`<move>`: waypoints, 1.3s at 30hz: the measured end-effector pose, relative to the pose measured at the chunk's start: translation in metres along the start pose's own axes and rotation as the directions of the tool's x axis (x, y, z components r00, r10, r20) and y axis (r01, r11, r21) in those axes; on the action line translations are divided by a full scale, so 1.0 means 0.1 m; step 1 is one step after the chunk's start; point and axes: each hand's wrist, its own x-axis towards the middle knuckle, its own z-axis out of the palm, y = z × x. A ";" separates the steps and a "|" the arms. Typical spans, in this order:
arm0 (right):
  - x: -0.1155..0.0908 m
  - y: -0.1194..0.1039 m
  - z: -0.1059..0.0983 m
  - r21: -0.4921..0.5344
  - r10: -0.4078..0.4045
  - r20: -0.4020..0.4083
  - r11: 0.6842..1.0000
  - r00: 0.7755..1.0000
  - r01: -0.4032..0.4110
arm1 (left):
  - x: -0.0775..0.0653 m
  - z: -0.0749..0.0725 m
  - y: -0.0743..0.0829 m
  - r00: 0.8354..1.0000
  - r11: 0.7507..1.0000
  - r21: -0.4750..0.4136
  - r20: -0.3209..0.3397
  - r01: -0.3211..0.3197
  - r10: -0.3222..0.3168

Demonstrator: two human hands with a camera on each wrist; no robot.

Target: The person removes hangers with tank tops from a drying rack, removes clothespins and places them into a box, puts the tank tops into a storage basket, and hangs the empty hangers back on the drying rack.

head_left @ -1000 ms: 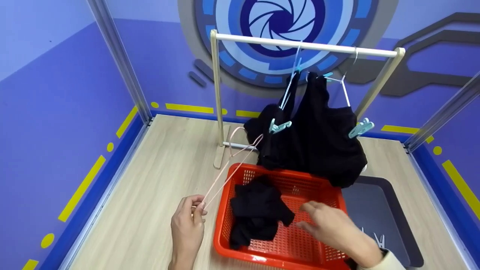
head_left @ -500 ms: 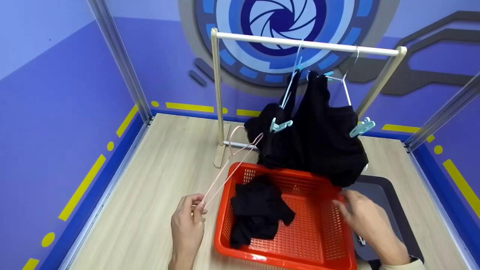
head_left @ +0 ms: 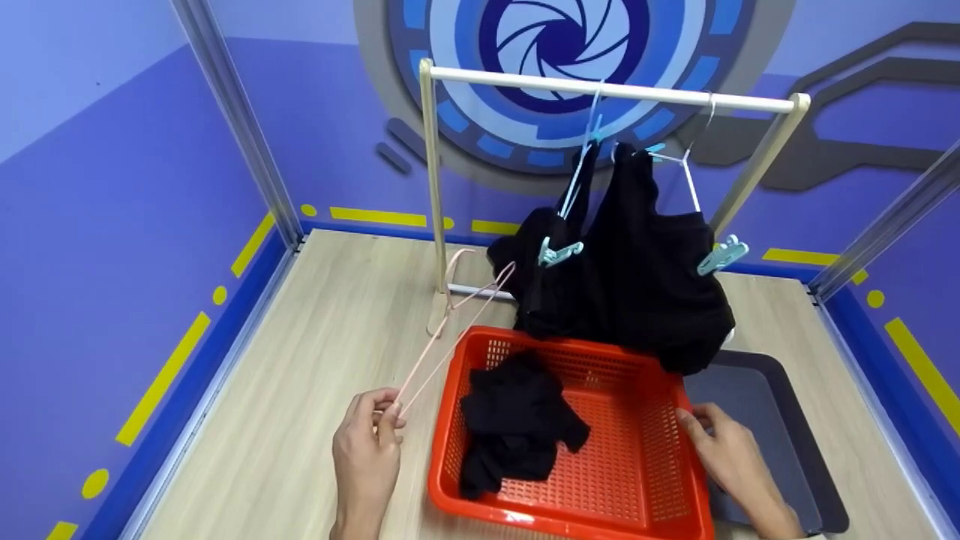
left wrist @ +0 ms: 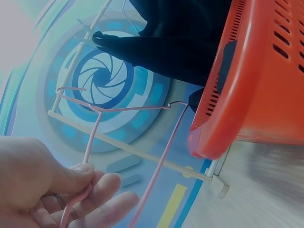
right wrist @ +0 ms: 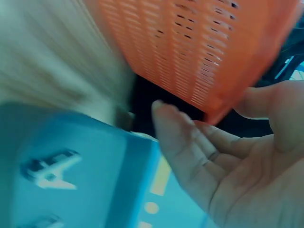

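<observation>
Our left hand [head_left: 366,450], left of red plastic basket [head_left: 600,465]: thumb and fingers pinch pink hanger [left wrist: 92,137], slim, smooth, tilted, far end beyond basket's back-left corner. Crumpled black garment [head_left: 517,412] in basket's left half. Our right hand [head_left: 727,450]: thumb and fingers round basket's right rim.

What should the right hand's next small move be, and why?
Probably, the right hand should close on the red basket's rim to steady or shift it: thumb and fingers lie on either side, while the left hand pinches the pink hanger.
</observation>
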 end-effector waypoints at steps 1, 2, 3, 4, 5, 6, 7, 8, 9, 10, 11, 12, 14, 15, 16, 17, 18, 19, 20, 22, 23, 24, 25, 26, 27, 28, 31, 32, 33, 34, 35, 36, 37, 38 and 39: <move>0.00 0.02 0.02 0.017 0.014 0.003 1.000 1.000 -0.014 | 0.00 0.00 0.00 1.000 1.000 0.002 -0.002 -0.004 0.004; 0.00 0.03 0.03 0.033 0.028 0.003 0.999 1.000 -0.028 | 0.00 0.00 0.00 1.000 1.000 0.002 -0.004 -0.006 0.006; 0.00 0.04 0.05 0.055 0.043 0.004 0.998 0.999 -0.043 | 0.00 0.00 -0.01 1.000 1.000 0.003 -0.006 -0.012 0.012; 0.00 0.05 0.06 0.075 0.057 0.006 0.996 0.998 -0.057 | 0.00 0.00 0.00 1.000 1.000 0.004 -0.008 -0.014 0.014; 0.00 0.05 0.06 0.094 0.069 0.009 0.993 0.998 -0.069 | 0.00 0.00 0.00 1.000 1.000 0.006 -0.009 -0.014 0.014; 0.01 0.05 0.07 0.114 0.081 0.012 0.990 0.997 -0.082 | 0.00 0.00 0.00 1.000 1.000 0.007 -0.010 -0.014 0.014; 0.01 0.06 0.08 0.132 0.092 0.015 0.987 0.996 -0.093 | 0.00 0.00 0.00 1.000 1.000 0.009 -0.010 -0.011 0.011; 0.01 0.06 0.08 0.150 0.102 0.019 0.983 0.995 -0.103 | 0.00 -0.01 0.00 1.000 1.000 0.009 -0.008 -0.007 0.007; 0.02 0.06 0.09 0.168 0.110 0.023 0.979 0.994 -0.112 | 0.00 -0.01 0.00 1.000 1.000 0.009 -0.006 -0.003 0.004; 0.02 0.06 0.09 0.184 0.117 0.027 0.976 0.993 -0.120 | 0.00 -0.01 0.00 1.000 1.000 0.008 -0.005 0.003 -0.003; 0.02 0.06 0.09 0.201 0.123 0.030 0.971 0.992 -0.126 | 0.00 -0.01 0.00 1.000 1.000 0.007 -0.003 0.005 -0.005; 0.02 0.05 0.09 0.219 0.130 0.036 0.966 0.991 -0.135 | 0.00 -0.01 0.00 1.000 1.000 0.005 -0.003 0.004 -0.004; 0.02 0.05 0.09 0.249 0.141 0.048 0.957 0.989 -0.149 | 0.00 -0.01 0.00 1.000 1.000 0.004 -0.002 -0.002 0.002; 0.02 0.05 0.09 0.265 0.146 0.054 0.952 0.988 -0.155 | 0.00 -0.01 0.00 1.000 1.000 0.004 -0.002 -0.007 0.007; 0.02 0.04 0.09 0.278 0.153 0.059 0.947 0.986 -0.163 | 0.00 -0.01 0.00 1.000 1.000 0.004 -0.003 -0.011 0.011; 0.02 0.04 0.09 0.289 0.157 0.062 0.942 0.986 -0.169 | 0.00 -0.01 0.00 1.000 1.000 0.003 -0.003 -0.015 0.015; 0.02 0.04 0.08 0.300 0.161 0.066 0.938 0.985 -0.173 | 0.00 -0.01 0.00 1.000 1.000 0.003 -0.004 -0.019 0.019; 0.02 0.04 0.08 0.309 0.161 0.069 0.935 0.985 -0.174 | 0.00 0.00 0.00 1.000 1.000 0.003 -0.004 -0.020 0.020; 0.02 0.04 0.08 0.316 0.162 0.071 0.932 0.984 -0.176 | 0.00 0.00 0.00 1.000 1.000 0.003 -0.005 -0.021 0.021; 0.02 0.03 0.07 0.324 0.163 0.070 0.929 0.984 -0.177 | 0.00 0.00 0.00 1.000 1.000 0.002 -0.004 -0.021 0.021; 0.02 0.04 0.07 0.326 0.163 0.069 0.929 0.984 -0.177 | 0.00 0.00 0.00 1.000 1.000 0.002 -0.003 -0.021 0.021; 0.02 0.04 0.07 0.326 0.164 0.068 0.929 0.984 -0.177 | 0.00 0.00 0.00 1.000 1.000 0.002 -0.002 -0.019 0.020; 0.02 0.04 0.07 0.325 0.166 0.067 0.929 0.984 -0.179 | 0.00 0.00 0.00 1.000 1.000 0.002 -0.002 -0.018 0.018; 0.02 0.04 0.07 0.325 0.171 0.066 0.928 0.983 -0.184 | 0.00 0.00 0.00 1.000 1.000 0.002 -0.001 -0.016 0.016; 0.01 0.04 0.07 0.325 0.173 0.066 0.927 0.983 -0.185 | 0.00 0.01 0.00 1.000 1.000 0.003 0.000 -0.014 0.014; 0.01 0.04 0.08 0.322 0.173 0.063 0.929 0.983 -0.184 | 0.00 0.01 0.00 1.000 1.000 0.002 0.000 -0.012 0.012; -0.01 0.03 0.08 0.241 0.140 0.017 0.960 0.990 -0.140 | 0.00 0.01 0.00 1.000 1.000 0.002 0.002 -0.009 0.009; -0.02 0.03 0.09 0.204 0.119 -0.005 0.972 0.993 -0.115 | 0.00 0.01 0.00 1.000 1.000 0.002 0.003 -0.007 0.007; -0.03 0.03 0.10 0.153 0.089 -0.032 0.985 0.996 -0.083 | 0.01 0.01 0.00 1.000 1.000 0.002 0.005 -0.006 0.006; -0.04 0.02 0.10 0.098 0.056 -0.061 0.994 0.997 -0.050 | 0.01 0.02 0.00 1.000 1.000 0.001 0.008 -0.002 0.002; -0.06 0.02 0.11 0.036 0.018 -0.092 0.999 0.996 -0.015 | 0.01 0.02 0.00 1.000 1.000 0.001 0.010 0.002 -0.002; -0.07 0.02 0.12 -0.010 -0.022 -0.116 1.000 0.993 0.021 | 0.01 0.02 0.00 1.000 1.000 0.001 0.013 0.006 -0.006; -0.08 0.02 0.14 -0.056 -0.068 -0.141 0.997 0.988 0.060 | 0.01 0.02 0.00 1.000 1.000 0.001 0.016 0.010 -0.010; -0.08 0.02 0.15 -0.107 -0.118 -0.169 0.989 0.979 0.101 | 0.01 0.02 0.00 1.000 1.000 0.000 0.018 0.013 -0.013; -0.09 0.03 0.16 -0.157 -0.168 -0.196 0.978 0.966 0.138 | 0.01 0.02 0.00 1.000 1.000 0.000 0.019 0.014 -0.014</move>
